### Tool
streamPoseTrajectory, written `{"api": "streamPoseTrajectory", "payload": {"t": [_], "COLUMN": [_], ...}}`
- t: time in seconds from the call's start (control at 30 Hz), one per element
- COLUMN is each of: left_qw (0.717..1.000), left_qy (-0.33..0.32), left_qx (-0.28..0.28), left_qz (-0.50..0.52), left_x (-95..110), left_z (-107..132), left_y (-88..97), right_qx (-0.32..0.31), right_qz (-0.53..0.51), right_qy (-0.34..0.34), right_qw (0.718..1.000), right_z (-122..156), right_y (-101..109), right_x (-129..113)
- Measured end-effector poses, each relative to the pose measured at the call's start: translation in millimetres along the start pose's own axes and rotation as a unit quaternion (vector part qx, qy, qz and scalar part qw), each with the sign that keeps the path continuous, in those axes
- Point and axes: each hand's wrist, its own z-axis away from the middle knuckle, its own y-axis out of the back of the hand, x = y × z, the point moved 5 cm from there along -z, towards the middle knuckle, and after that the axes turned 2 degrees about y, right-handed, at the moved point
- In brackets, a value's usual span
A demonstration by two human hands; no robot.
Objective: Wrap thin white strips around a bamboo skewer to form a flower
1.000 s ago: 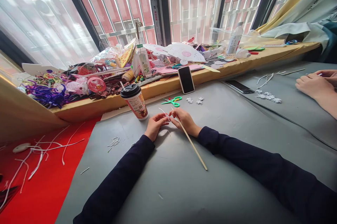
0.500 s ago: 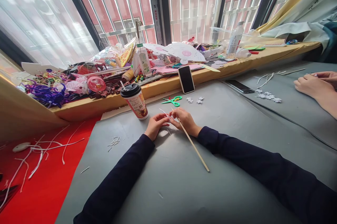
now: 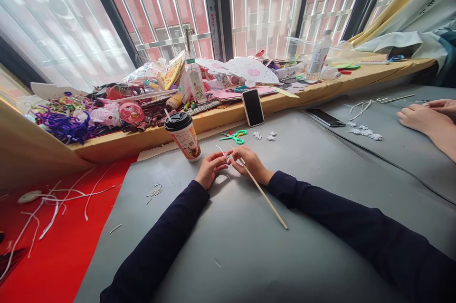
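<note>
My left hand (image 3: 211, 169) pinches a small white cord flower (image 3: 227, 156), from which a loose white cord end sticks up. Close beside it, my right hand (image 3: 251, 164) is closed around a thin wooden stick (image 3: 265, 196). The stick slants down toward me, its lower end over the grey table (image 3: 249, 255). Its upper tip rises just past my fingers, near the flower. Green-handled scissors (image 3: 238, 137) lie beyond my hands, with two white knotted flowers (image 3: 271, 136) to their right.
A lidded paper cup (image 3: 183, 137) stands left of the scissors. A phone (image 3: 252, 107) leans on the cluttered sill (image 3: 217, 113). White cord scraps (image 3: 155, 191) lie at left, longer cords (image 3: 60, 194) on red cloth. Another person's hands (image 3: 423, 115) are at right, near several white flowers (image 3: 365, 131).
The stick's lower end has swung slightly to the right. Slightly more of the white flower shows between my fingers. Both hands stay almost in place.
</note>
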Motion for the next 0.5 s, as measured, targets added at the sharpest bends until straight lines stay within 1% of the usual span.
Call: {"api": "streamPoseTrajectory", "payload": {"t": [0.1,0.2,0.37,0.5], "left_qw": [1.0,1.0,1.0,0.999], "left_qy": [0.005,0.01,0.007,0.004], "left_qx": [0.004,-0.007,-0.013,-0.024], "left_qz": [-0.002,-0.014,-0.018,-0.021], "left_x": [0.1,-0.5,-2.5,-3.0], "left_z": [0.2,0.2,-1.3,-1.3], "left_y": [-0.2,-1.6,-0.6,-1.8], "right_qx": [0.011,0.027,0.002,-0.009], "right_qz": [-0.003,0.005,0.031,0.03], "right_qy": [0.013,0.023,0.041,0.05], "right_qw": [1.0,0.999,0.999,0.998], "right_z": [-0.2,0.0,0.1,-0.5], "right_y": [0.3,0.9,-1.9,-3.0], "right_x": [0.7,2.0,1.2,-0.2]}}
